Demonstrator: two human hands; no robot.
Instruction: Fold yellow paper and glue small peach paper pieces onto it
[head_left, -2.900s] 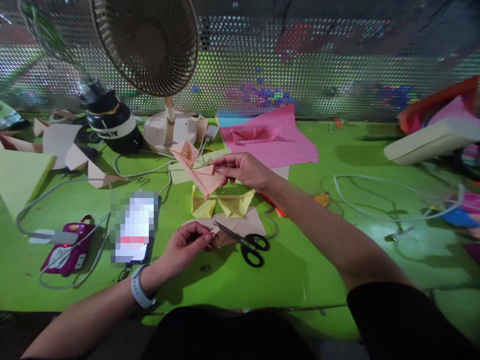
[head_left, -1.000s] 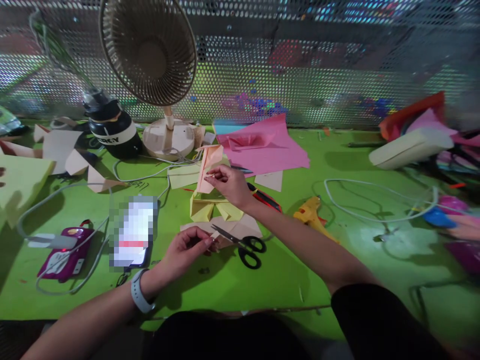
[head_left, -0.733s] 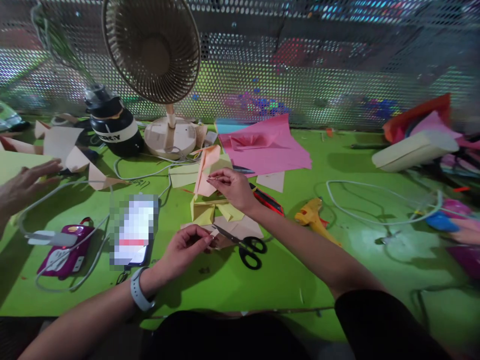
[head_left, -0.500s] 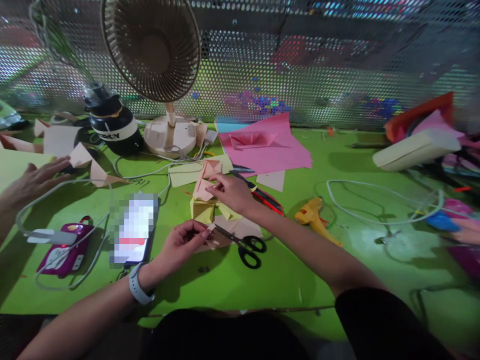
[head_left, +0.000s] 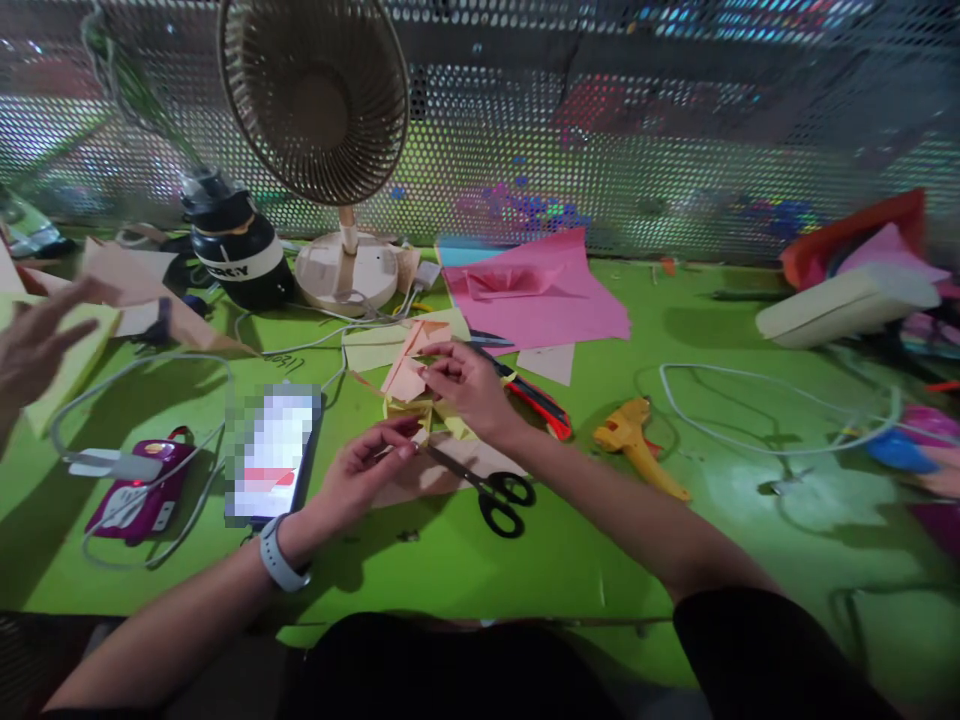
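Observation:
My left hand (head_left: 365,470), with a pale watch strap on its wrist, has thumb and fingers drawn together around a small piece of paper (head_left: 423,437). Just above it, my right hand (head_left: 471,388) pinches the edge of a peach folded paper (head_left: 407,372). Folded yellow paper (head_left: 451,420) lies below that hand, partly hidden by it. Black-handled scissors (head_left: 499,500) rest on a flat peach sheet (head_left: 457,470), their blades pointing toward my left fingertips. A red and black utility knife (head_left: 541,405) sits behind my right wrist.
Around lie a phone (head_left: 271,455), a purple power bank (head_left: 142,490) with cables, a yellow glue gun (head_left: 634,440) and pink paper (head_left: 570,290). A fan (head_left: 346,270) and a black bottle (head_left: 240,255) stand behind. Another person's hand (head_left: 34,345) is at left.
My left fingers have moved up slightly, closer to the yellow paper. My right hand stays by the peach paper, its fingers slightly shifted. The other person's hand has lifted and moved left.

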